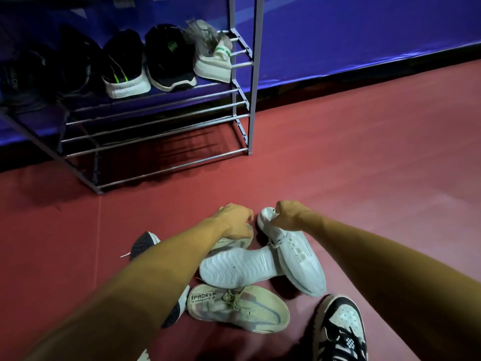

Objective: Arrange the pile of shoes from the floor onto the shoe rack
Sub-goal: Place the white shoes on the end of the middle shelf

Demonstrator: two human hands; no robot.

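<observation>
The right hand (291, 216) is pinching the heel collar of a white smooth-sided sneaker (299, 259), whose toe end is lying on the dark red floor (364, 165). Just beside it, the left hand (234, 222) is curling its fingers down over a beige knit sneaker (232, 243); whether it is gripping that shoe cannot be told. Between the two forearms a white sneaker turned sole-up (236, 269) is leaning against the pinched one, and a second beige knit sneaker with printed lettering (239, 308) is lying near it. A black-and-white patterned sneaker (338, 329) is sitting at the pile's right edge. Beyond, a grey metal tube shoe rack (242, 100) is carrying dark shoes on an upper shelf, with a grey-and-white sneaker (212, 56) at that shelf's right end.
</observation>
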